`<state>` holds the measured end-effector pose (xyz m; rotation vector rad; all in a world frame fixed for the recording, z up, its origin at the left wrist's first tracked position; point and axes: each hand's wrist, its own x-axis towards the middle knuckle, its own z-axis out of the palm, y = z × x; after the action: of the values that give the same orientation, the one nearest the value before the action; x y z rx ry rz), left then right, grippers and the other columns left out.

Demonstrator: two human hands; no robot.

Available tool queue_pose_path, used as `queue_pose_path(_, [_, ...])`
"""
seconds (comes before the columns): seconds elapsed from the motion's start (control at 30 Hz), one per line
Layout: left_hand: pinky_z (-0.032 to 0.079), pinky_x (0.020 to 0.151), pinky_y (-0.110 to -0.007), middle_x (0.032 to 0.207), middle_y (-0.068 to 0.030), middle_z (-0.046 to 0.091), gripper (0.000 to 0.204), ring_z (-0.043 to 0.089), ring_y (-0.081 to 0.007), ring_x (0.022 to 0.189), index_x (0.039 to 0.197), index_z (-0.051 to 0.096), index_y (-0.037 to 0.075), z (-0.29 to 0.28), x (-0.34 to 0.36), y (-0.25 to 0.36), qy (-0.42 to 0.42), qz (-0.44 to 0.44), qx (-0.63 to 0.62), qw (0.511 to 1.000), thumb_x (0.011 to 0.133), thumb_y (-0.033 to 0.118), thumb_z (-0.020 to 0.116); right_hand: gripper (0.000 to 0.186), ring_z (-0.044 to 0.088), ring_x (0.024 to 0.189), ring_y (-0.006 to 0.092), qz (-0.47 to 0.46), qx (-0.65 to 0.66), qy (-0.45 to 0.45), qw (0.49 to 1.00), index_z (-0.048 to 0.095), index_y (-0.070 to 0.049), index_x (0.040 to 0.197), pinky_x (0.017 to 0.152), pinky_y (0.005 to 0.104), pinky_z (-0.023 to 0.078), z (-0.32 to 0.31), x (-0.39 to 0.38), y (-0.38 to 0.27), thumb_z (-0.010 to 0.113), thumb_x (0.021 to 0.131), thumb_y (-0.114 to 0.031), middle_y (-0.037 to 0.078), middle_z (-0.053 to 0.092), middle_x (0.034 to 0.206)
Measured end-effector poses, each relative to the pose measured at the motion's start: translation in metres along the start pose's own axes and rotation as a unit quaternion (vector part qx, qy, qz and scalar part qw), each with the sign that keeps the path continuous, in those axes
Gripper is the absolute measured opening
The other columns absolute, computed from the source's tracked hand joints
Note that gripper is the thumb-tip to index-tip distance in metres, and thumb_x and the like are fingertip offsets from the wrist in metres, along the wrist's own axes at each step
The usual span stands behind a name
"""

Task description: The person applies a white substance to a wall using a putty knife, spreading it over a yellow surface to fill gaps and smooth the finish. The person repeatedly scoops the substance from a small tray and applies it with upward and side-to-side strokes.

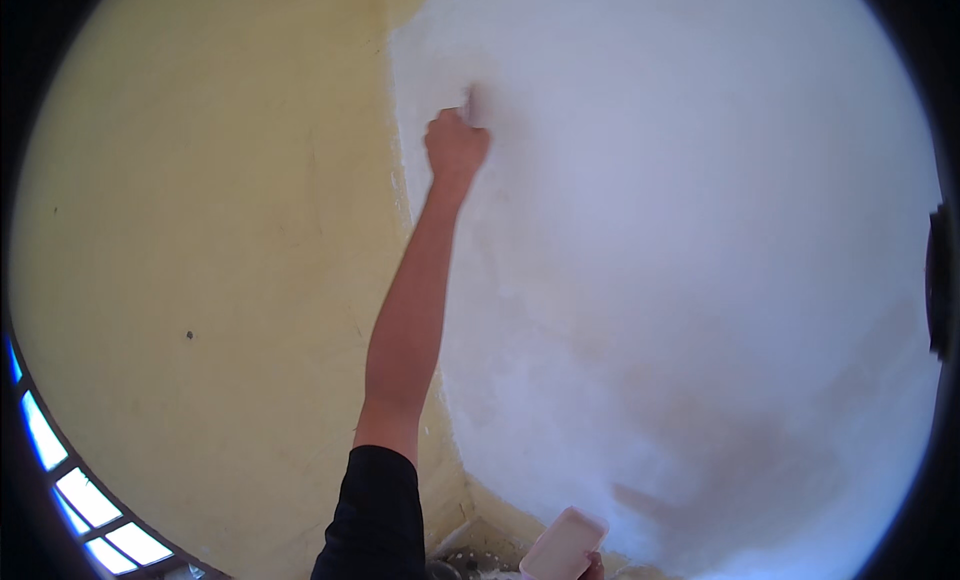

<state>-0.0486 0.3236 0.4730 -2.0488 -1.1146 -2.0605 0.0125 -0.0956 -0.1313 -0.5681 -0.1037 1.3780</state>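
Observation:
My left arm, in a short black sleeve, reaches up to the wall. My left hand is closed round a small flat tool, which is blurred; its exact kind is unclear. The tool lies against the white-coated wall, just right of the corner line. Low in the picture, a shallow pale pink tray tilts in my right hand. Only a few of that hand's fingers show, at the tray's right edge; the lower picture edge cuts off the rest.
A bare yellow wall with a small dark hole meets the white one at the corner. Bright window panes line the lower left. A dark object stands at the right rim. Dark speckled clutter lies below.

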Motion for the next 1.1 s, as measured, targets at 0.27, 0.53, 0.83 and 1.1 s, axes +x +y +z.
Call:
queue_pose_path(0.27, [0.049, 0.07, -0.05, 0.081, -0.0279, 0.064, 0.028, 0.062, -0.0459, 0.079, 0.105, 0.066, -0.002, 0.0, -0.119, 0.048, -0.098, 0.147, -0.099, 0.979, 0.081, 0.0, 0.051, 0.068, 0.054, 0.122, 0.033, 0.012, -0.049, -0.023, 0.998, 0.044, -0.012, 0.141, 0.097, 0.0541, 0.048, -0.008, 0.031, -0.028, 0.051, 0.089, -0.056, 0.012, 0.054, 0.135])
queue_pose_path(0.53, [0.051, 0.066, -0.047, 0.084, -0.0276, 0.065, 0.028, 0.064, -0.0434, 0.076, 0.108, 0.064, -0.003, 0.013, -0.078, -0.073, -0.004, 0.071, -0.039, 0.997, 0.083, -0.003, 0.051, 0.068, 0.054, 0.121, 0.0331, 0.017, -0.041, -0.018, 0.999, 0.044, -0.011, 0.14, 0.097, 0.0537, 0.048, 0.019, 0.089, -0.017, 0.051, 0.089, -0.055, 0.012, 0.055, 0.134])
queue_pose_path(0.83, [0.056, 0.086, -0.042, 0.138, -0.03, 0.047, 0.059, 0.049, -0.0441, 0.125, 0.134, 0.044, -0.008, 0.09, -0.143, -0.047, -0.081, 0.195, 0.051, 0.976, 0.076, -0.008, 0.055, 0.067, 0.055, 0.121, 0.0331, -0.003, -0.027, 0.005, 1.0, 0.044, -0.01, 0.14, 0.097, 0.0531, 0.048, 0.02, 0.066, 0.002, 0.051, 0.089, -0.053, 0.013, 0.055, 0.134])
queue_pose_path(1.1, [0.049, 0.06, -0.049, 0.071, -0.0262, 0.061, 0.016, 0.063, -0.0434, 0.068, 0.091, 0.063, 0.002, 0.011, -0.177, -0.045, -0.086, 0.057, -0.117, 0.988, 0.079, 0.0, 0.053, 0.067, 0.055, 0.121, 0.0331, -0.022, -0.042, 0.033, 0.998, 0.043, -0.01, 0.14, 0.098, 0.0527, 0.047, 0.022, 0.029, -0.01, 0.051, 0.089, -0.052, 0.013, 0.055, 0.133])
